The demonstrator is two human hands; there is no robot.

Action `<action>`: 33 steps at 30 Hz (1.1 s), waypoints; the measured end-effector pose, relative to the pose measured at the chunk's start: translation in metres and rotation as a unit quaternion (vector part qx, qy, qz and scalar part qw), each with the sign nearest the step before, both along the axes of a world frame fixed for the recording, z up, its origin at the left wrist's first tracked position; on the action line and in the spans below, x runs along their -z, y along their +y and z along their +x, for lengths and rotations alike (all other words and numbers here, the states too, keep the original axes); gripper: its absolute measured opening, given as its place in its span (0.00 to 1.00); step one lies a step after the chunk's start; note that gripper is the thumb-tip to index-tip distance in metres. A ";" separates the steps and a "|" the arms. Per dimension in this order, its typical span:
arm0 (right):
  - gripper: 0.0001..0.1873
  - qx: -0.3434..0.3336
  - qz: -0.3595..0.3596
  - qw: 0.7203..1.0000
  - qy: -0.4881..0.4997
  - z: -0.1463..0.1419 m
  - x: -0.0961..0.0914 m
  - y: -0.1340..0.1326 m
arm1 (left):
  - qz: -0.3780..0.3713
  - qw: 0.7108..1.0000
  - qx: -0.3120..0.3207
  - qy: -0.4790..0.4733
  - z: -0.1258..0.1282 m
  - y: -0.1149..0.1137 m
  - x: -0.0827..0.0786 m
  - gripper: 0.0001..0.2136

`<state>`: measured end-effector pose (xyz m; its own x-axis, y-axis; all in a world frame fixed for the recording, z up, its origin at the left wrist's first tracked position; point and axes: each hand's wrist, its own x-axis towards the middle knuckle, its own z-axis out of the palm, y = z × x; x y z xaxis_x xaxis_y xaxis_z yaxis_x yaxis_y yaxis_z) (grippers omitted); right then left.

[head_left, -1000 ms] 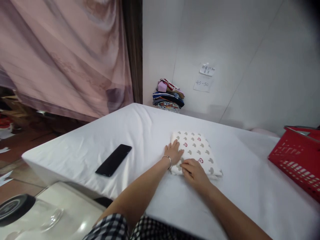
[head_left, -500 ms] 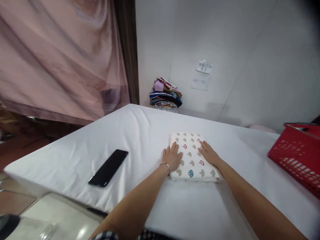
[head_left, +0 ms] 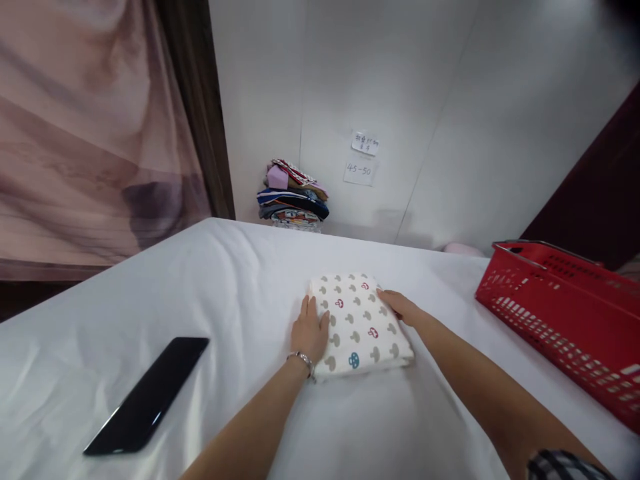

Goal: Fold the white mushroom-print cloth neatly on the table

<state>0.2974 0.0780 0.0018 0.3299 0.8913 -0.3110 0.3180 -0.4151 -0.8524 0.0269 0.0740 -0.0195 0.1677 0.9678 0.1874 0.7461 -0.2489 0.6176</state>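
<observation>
A folded white cloth (head_left: 357, 337) printed with grey, red and blue mushrooms lies flat on a white-covered table. Along its left edge rests my left hand (head_left: 309, 333), fingers stretched forward and the thumb on top of the cloth. A bracelet circles that wrist. My right hand (head_left: 400, 307) is closed at the right edge near the far corner, its fingertips on the fabric; some of its fingers are hidden. The cloth's front edge shows its folded layers.
A black phone (head_left: 147, 397) lies to the left on the white tablecloth (head_left: 240, 287). At right stands a red plastic basket (head_left: 565, 313) with a metal handle. Beyond the table's far edge, a stack of folded clothes (head_left: 294, 197) sits by the wall, below and left of paper notes (head_left: 360, 171).
My view has turned right, showing more of the basket. The right hand has slid from the cloth's top to its right edge; the left hand has shifted to the left edge.
</observation>
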 end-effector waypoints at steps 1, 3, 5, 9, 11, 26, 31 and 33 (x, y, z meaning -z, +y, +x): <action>0.30 -0.008 -0.018 1.000 0.022 -0.001 -0.002 0.002 | -0.004 1.000 -0.006 -0.004 0.000 0.000 -0.001 0.25; 0.28 -0.017 -0.050 0.997 0.062 -0.004 -0.004 0.004 | -0.012 1.000 -0.017 -0.008 0.000 0.000 -0.003 0.24; 0.27 -0.024 -0.045 0.996 0.080 -0.007 -0.005 0.005 | -0.016 1.000 -0.021 -0.008 0.000 0.000 -0.003 0.24; 0.25 -0.017 0.044 0.996 0.082 -0.009 -0.003 0.003 | -0.015 1.000 -0.017 -0.011 0.001 0.002 0.002 0.25; 0.25 0.010 0.087 0.994 0.066 -0.009 0.001 0.002 | -0.016 1.000 -0.012 -0.016 0.001 0.002 0.004 0.25; 0.33 -0.129 0.157 0.895 -0.397 -0.039 -0.023 0.044 | -0.052 0.998 -0.017 -0.022 0.003 -0.001 -0.001 0.24; 0.32 -0.311 0.173 0.825 -0.439 -0.114 -0.004 0.054 | -0.044 0.999 -0.020 -0.020 0.003 0.001 0.003 0.24; 0.33 -0.345 0.142 0.818 -0.437 -0.130 0.004 0.054 | -0.040 0.999 -0.023 -0.018 0.003 0.002 0.004 0.25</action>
<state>0.1673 0.1324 -0.0017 -0.2972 0.9545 0.0258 0.9329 0.2960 -0.2049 0.0298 0.0757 -0.0234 0.1181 0.9863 0.1150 0.7318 -0.1647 0.6613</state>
